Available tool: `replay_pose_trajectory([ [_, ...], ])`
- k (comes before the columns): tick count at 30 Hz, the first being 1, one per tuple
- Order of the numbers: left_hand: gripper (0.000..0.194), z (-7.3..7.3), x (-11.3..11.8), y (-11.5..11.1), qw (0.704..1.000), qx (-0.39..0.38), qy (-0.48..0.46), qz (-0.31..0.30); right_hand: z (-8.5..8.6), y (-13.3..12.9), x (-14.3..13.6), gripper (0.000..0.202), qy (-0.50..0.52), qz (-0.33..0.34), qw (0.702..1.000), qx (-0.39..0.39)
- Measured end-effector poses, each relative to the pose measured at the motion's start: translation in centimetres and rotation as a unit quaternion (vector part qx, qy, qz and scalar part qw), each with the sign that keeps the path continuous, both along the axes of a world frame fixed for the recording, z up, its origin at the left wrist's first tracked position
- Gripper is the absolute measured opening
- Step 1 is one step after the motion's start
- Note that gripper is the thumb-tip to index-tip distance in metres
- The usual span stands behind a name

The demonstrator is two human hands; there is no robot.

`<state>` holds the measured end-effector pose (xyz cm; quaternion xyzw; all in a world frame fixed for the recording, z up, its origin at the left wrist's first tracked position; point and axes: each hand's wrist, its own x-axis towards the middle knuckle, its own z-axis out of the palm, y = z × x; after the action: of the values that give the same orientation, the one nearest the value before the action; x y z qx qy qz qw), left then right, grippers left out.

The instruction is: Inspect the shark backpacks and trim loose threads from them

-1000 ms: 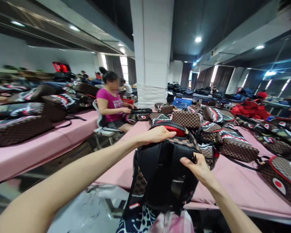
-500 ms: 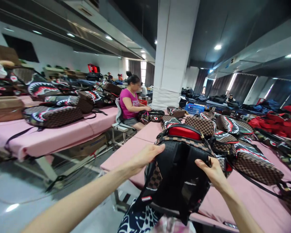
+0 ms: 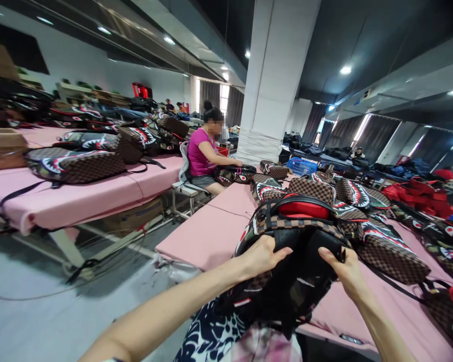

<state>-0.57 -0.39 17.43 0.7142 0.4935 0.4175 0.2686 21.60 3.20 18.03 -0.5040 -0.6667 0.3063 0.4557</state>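
Note:
A backpack (image 3: 287,281) with a black back side, brown checkered trim and a red-lined top handle stands upright in front of me, its lower part at my lap. My left hand (image 3: 266,256) is closed on the upper left of its back, thumb pointing right. On the upper right, my right hand (image 3: 342,261) grips the black shoulder strap area, thumb on the near side. The fingers of both hands are partly hidden by the bag.
A pink-covered table (image 3: 207,231) lies ahead, piled with checkered bags (image 3: 394,251) on the right. Beyond it a seated person (image 3: 204,153) handles a bag. Another pink table (image 3: 98,206) holds bags and a cardboard box (image 3: 3,151). A white pillar (image 3: 272,85) rises behind.
My left hand has moved right and down across the bag's back. The backpack's top now leans more away from me, and the view has shifted slightly.

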Motion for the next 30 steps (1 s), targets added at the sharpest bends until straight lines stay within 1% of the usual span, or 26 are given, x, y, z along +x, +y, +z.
replay_pose_trajectory([
  [2, 0.042, 0.0, -0.2, 0.1, 0.999, 0.008, -0.032, -0.015, -0.3, 0.0, -0.3, 0.035, -0.006, -0.007, 1.000, 0.001],
  [4, 0.040, 0.1, -0.6, -0.4, 0.995, -0.002, -0.094, -0.024, -0.9, -0.6, -0.5, 0.032, -0.002, -0.010, 1.000, -0.006],
  [6, 0.042, 0.6, -1.3, -1.9, 0.983, -0.066, -0.164, -0.057, -1.4, -2.0, -0.4, 0.027, 0.035, 0.001, 0.999, -0.011],
  [8, 0.046, 1.9, -2.1, -4.1, 0.952, -0.156, -0.230, -0.128, -1.1, -4.1, -0.1, 0.025, 0.105, 0.018, 0.994, -0.004],
  [10, 0.050, 4.2, -2.8, -6.0, 0.918, -0.204, -0.283, -0.188, 0.3, -5.8, 0.1, 0.024, 0.181, 0.028, 0.983, 0.019],
  [11, 0.051, 5.5, -3.0, -6.5, 0.911, -0.209, -0.299, -0.194, 1.4, -6.2, 0.0, 0.023, 0.211, 0.028, 0.977, 0.032],
  [12, 0.050, 6.8, -3.0, -6.4, 0.910, -0.206, -0.310, -0.183, 2.6, -6.2, -0.2, 0.023, 0.234, 0.024, 0.971, 0.044],
  [13, 0.047, 7.9, -3.0, -5.8, 0.911, -0.202, -0.321, -0.162, 3.7, -5.5, -0.6, 0.024, 0.254, 0.016, 0.966, 0.053],
  [14, 0.043, 8.6, -2.9, -4.5, 0.910, -0.201, -0.333, -0.140, 4.3, -4.4, -1.2, 0.025, 0.272, 0.004, 0.961, 0.055],
  [15, 0.039, 8.6, -2.7, -2.8, 0.905, -0.203, -0.354, -0.119, 4.4, -2.8, -1.8, 0.027, 0.286, -0.009, 0.957, 0.046],
  [16, 0.035, 7.9, -2.6, -0.7, 0.892, -0.215, -0.382, -0.110, 3.8, -1.0, -2.5, 0.030, 0.296, -0.021, 0.955, 0.032],
  [17, 0.032, 6.3, -2.5, 1.5, 0.873, -0.244, -0.408, -0.112, 2.3, 0.9, -3.1, 0.032, 0.302, -0.026, 0.953, 0.002],
  [18, 0.032, 3.9, -2.5, 3.5, 0.848, -0.294, -0.427, -0.107, 0.0, 2.5, -3.8, 0.033, 0.293, -0.017, 0.955, -0.042],
  [19, 0.035, 0.8, -2.7, 5.0, 0.820, -0.356, -0.439, -0.092, -2.9, 3.7, -4.3, 0.034, 0.270, 0.004, 0.958, -0.094],
  [20, 0.037, -2.7, -2.9, 5.9, 0.796, -0.398, -0.452, -0.060, -6.3, 4.3, -4.7, 0.035, 0.240, 0.016, 0.960, -0.144],
  [21, 0.034, -6.5, -3.3, 6.1, 0.779, -0.435, -0.452, -0.025, -9.8, 4.2, -5.0, 0.037, 0.204, 0.025, 0.959, -0.195],
  [22, 0.030, -10.1, -3.6, 5.6, 0.766, -0.458, -0.450, 0.000, -13.2, 3.6, -5.1, 0.039, 0.187, 0.033, 0.954, -0.233],
  [23, 0.031, -13.3, -3.9, 4.6, 0.751, -0.476, -0.458, 0.019, -16.3, 2.5, -5.1, 0.041, 0.174, 0.043, 0.947, -0.266],
  [24, 0.033, -16.0, -4.2, 3.3, 0.737, -0.476, -0.480, 0.026, -18.7, 1.2, -5.0, 0.042, 0.165, 0.053, 0.939, -0.297],
  [25, 0.038, -18.1, -4.4, 1.9, 0.723, -0.477, -0.499, 0.020, -20.6, -0.1, -4.9, 0.043, 0.160, 0.062, 0.931, -0.321],
  [26, 0.044, -19.5, -4.5, 0.8, 0.711, -0.481, -0.513, 0.009, -22.0, -1.2, -4.7, 0.043, 0.156, 0.069, 0.924, -0.342],
  [27, 0.050, -20.4, -4.6, -0.1, 0.702, -0.485, -0.521, -0.005, -22.8, -2.0, -4.6, 0.044, 0.155, 0.074, 0.918, -0.357],
  [28, 0.056, -21.0, -4.7, -0.7, 0.696, -0.491, -0.523, -0.018, -23.3, -2.5, -4.5, 0.045, 0.156, 0.077, 0.914, -0.367],
  [30, 0.064, -21.4, -4.8, -1.0, 0.695, -0.496, -0.520, -0.031, -23.7, -2.6, -4.4, 0.046, 0.160, 0.077, 0.910, -0.374],
])
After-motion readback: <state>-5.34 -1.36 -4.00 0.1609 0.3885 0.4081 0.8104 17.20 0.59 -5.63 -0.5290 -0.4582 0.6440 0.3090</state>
